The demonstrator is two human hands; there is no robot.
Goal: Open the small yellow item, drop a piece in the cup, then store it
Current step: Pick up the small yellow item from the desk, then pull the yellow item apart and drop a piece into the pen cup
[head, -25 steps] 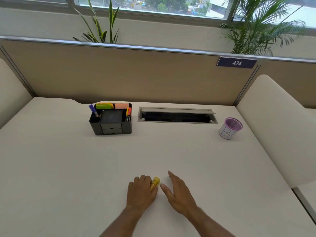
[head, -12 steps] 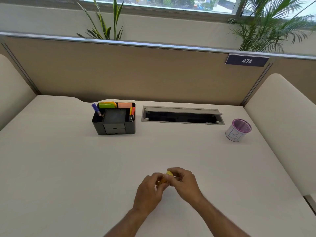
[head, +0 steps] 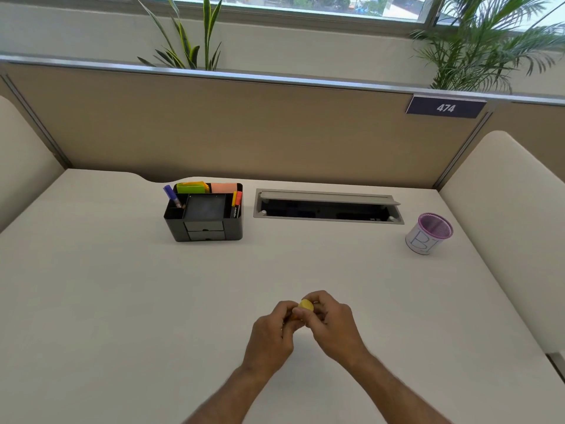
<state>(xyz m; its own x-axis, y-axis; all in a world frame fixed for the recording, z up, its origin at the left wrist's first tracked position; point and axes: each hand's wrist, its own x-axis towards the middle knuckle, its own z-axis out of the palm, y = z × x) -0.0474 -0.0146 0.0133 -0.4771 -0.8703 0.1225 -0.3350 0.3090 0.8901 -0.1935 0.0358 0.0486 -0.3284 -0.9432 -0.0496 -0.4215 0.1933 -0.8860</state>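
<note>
A small yellow item (head: 306, 305) is held just above the desk near its front middle, mostly hidden by fingers; only its rounded yellow end shows. My left hand (head: 272, 335) grips its lower part and my right hand (head: 331, 325) pinches its upper end. Whether it is open I cannot tell. A purple mesh cup (head: 429, 233) with a white paper label stands far to the right, at the back of the desk. A black desk organiser (head: 204, 213) with pens and sticky notes stands at the back left.
A grey cable hatch (head: 327, 206) lies open in the desk between organiser and cup. A beige partition with a "474" plate (head: 445, 108) closes the back, padded side panels flank the white desk (head: 122, 301), and plants stand behind.
One second ago the yellow item lay on the desk under my left fingers with my right hand flat beside it. Both hands have since lifted it and closed on it.
</note>
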